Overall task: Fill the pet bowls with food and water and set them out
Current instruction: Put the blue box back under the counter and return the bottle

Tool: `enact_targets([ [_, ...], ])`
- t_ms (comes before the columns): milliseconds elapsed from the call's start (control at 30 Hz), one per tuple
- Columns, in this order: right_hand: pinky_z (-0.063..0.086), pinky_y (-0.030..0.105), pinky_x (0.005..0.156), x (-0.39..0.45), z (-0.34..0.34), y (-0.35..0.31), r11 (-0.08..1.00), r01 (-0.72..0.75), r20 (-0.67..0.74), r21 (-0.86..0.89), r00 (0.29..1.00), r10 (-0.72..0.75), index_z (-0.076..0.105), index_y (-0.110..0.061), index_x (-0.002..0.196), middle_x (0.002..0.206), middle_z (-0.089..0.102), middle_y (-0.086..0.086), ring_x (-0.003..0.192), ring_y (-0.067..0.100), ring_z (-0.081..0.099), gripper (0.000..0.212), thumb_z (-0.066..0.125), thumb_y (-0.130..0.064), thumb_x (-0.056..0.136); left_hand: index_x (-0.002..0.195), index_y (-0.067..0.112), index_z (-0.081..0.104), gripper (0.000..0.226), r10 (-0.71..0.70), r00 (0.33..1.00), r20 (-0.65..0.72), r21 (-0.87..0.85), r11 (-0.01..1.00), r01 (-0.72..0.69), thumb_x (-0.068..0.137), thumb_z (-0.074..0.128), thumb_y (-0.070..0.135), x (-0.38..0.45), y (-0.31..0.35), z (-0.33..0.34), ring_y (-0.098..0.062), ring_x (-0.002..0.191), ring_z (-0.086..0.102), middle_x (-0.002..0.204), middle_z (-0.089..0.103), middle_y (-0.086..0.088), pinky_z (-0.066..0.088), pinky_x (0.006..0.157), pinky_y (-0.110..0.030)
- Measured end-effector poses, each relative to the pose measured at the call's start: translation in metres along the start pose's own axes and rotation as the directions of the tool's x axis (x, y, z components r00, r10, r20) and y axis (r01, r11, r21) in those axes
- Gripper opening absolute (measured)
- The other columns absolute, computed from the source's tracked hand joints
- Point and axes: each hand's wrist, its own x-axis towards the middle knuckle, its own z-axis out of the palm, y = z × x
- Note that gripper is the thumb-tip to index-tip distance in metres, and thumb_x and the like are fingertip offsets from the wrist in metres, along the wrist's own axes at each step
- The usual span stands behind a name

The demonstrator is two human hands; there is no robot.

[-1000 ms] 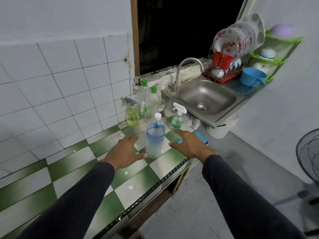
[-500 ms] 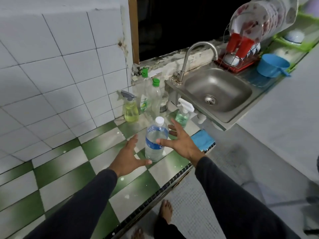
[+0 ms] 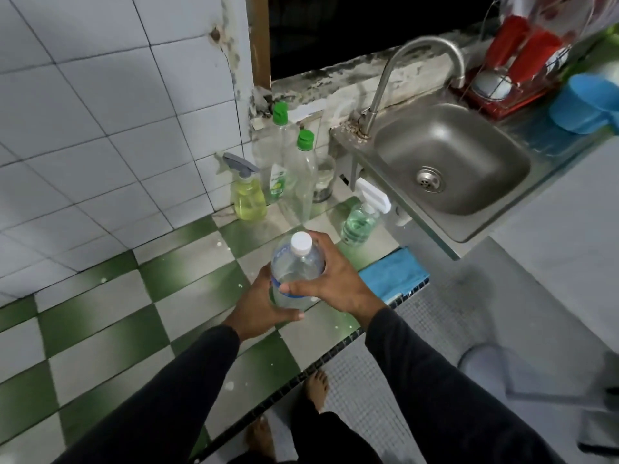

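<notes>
A clear plastic water bottle (image 3: 296, 267) with a white cap and a blue label stands upright near the front edge of the green-and-white tiled counter (image 3: 100, 329). My left hand (image 3: 259, 304) grips its lower body from the left, thumb across the front. From the right, my right hand (image 3: 330, 279) curls round the bottle's upper part, fingers behind its shoulder and thumb in front. No pet bowl is in view.
At the wall stand a yellow spray bottle (image 3: 249, 199), two green-capped bottles (image 3: 303, 175) and a green spray bottle (image 3: 360, 222). A blue cloth (image 3: 393, 274) lies right of my hands. Beyond it are the steel sink (image 3: 449, 159), the tap (image 3: 415, 72), a red dish rack (image 3: 516, 78) and a blue scoop (image 3: 586, 105).
Both hands, open on either side of the bottle before, have closed round it. My head has moved in and tilted down over the counter.
</notes>
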Motion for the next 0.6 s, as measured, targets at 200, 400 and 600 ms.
enact_targets([
  [200, 0.045, 0.042, 0.112, 0.008, -0.003, -0.003, 0.998, 0.068, 0.008, 0.005, 0.998, -0.068, 0.048, -0.032, 0.138, 0.131, 0.056, -0.016, 0.128, 0.008, 0.053, 0.096, 0.097, -0.041, 0.056, 0.148, 0.022, 0.043, 0.106, -0.010, 1.000, -0.012, -0.037, 0.999, 0.009, 0.060, 0.101, 0.034, 0.012, -0.004, 0.012, -0.013, 0.125, 0.063, 0.135, 0.065, 0.004, 0.055, 0.103, -0.042],
  [400, 0.046, 0.041, 0.112, 0.013, -0.007, -0.009, 0.994, 0.104, 0.029, 0.025, 0.994, -0.104, 0.056, -0.026, 0.136, 0.134, 0.058, -0.012, 0.128, 0.008, 0.054, 0.087, 0.096, -0.039, 0.059, 0.146, 0.020, 0.046, 0.103, -0.004, 0.999, -0.037, -0.023, 1.000, 0.003, 0.062, 0.100, 0.042, 0.015, -0.011, 0.016, -0.012, 0.125, 0.062, 0.136, 0.064, 0.007, 0.055, 0.103, -0.041],
  [600, 0.053, 0.050, 0.099, 0.018, -0.007, -0.014, 0.988, 0.144, 0.009, 0.064, 0.989, -0.144, 0.061, -0.019, 0.120, 0.116, 0.065, -0.001, 0.113, 0.019, 0.063, 0.068, 0.094, -0.030, 0.061, 0.146, 0.024, 0.047, 0.097, -0.005, 0.996, -0.084, -0.069, 0.998, -0.001, 0.064, 0.099, 0.031, 0.014, -0.013, 0.021, -0.006, 0.124, 0.062, 0.136, 0.064, 0.011, 0.055, 0.103, -0.035],
])
